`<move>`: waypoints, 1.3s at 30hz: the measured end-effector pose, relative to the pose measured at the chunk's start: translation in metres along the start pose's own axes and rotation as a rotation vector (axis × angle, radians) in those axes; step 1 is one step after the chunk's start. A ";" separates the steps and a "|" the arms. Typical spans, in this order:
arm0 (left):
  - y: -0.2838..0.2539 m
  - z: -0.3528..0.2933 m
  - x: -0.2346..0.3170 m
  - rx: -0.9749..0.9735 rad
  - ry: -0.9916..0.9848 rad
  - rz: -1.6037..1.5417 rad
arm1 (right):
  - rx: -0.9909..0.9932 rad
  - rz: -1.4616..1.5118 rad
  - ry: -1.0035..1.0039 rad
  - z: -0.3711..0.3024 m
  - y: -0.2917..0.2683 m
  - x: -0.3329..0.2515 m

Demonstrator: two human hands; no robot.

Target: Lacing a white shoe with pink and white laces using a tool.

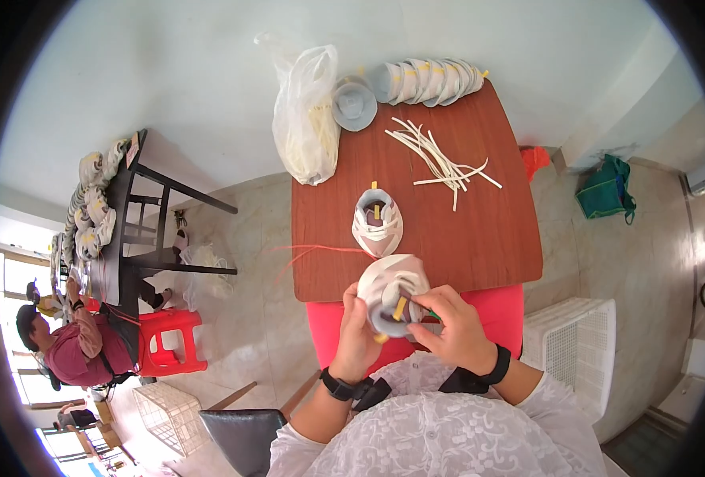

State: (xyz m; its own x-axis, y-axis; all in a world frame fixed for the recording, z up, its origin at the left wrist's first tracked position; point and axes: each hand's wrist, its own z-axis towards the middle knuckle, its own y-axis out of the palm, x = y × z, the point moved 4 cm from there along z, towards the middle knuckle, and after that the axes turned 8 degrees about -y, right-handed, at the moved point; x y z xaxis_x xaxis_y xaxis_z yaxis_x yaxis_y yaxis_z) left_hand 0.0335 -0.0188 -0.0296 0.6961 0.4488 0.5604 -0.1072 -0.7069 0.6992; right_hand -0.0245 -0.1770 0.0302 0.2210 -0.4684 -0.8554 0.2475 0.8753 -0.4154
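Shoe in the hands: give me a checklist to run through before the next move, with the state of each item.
1. Left hand grips the shoe from its left side: ok.
2. Right hand pinches at the yellow strip on the shoe: ok.
3. Strip fully seated in the shoe: cannot tell, the fingers cover part of it.
4. Spare strips lie loose on the table, beyond the hands: ok.
5. Second shoe stands on the table clear of the held one: ok.
6. Plastic bag and the row of shoes sit at the far edge, away from the hands: ok.
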 end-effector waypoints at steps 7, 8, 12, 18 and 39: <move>0.004 0.000 0.006 0.023 -0.317 0.171 | 0.014 -0.256 -0.188 -0.007 -0.005 0.004; 0.002 0.001 0.006 0.022 -0.318 0.171 | 0.031 -0.289 -0.238 -0.007 -0.007 0.002; -0.001 -0.001 0.003 0.025 -0.293 -0.005 | 0.067 -0.246 -0.259 -0.014 -0.015 0.002; 0.009 -0.001 0.007 -0.083 -0.245 0.018 | 0.090 -0.148 -0.294 -0.011 -0.016 -0.004; 0.016 -0.004 0.012 -0.021 -0.191 0.065 | 0.110 0.080 0.095 0.011 -0.024 0.001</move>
State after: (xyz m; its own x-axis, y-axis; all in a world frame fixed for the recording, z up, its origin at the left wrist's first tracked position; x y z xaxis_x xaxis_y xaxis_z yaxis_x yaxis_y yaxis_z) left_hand 0.0376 -0.0221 -0.0099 0.8090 0.2891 0.5119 -0.1700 -0.7184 0.6745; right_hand -0.0197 -0.2003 0.0426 0.1552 -0.3796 -0.9121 0.3359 0.8885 -0.3126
